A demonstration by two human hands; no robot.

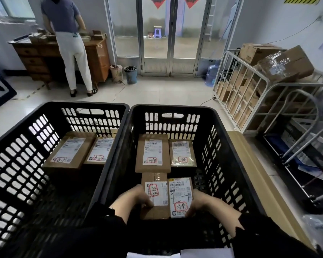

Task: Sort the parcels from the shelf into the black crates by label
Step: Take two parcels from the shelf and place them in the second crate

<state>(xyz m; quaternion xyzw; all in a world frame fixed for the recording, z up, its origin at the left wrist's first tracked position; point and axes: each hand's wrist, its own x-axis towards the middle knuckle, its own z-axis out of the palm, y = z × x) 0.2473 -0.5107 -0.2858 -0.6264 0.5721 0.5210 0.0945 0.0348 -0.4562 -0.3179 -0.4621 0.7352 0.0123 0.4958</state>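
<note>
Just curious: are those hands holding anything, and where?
Left hand grips a brown cardboard parcel by its left edge; right hand grips the neighbouring brown parcel by its right edge.

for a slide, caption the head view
Left hand grips the left parcel, right hand the right parcel, inside the right crate.

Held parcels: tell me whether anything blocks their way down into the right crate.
Nothing visible does. The left hand and right hand grip the held parcels in the right crate, at its near end; the other two parcels lie farther back.
</note>
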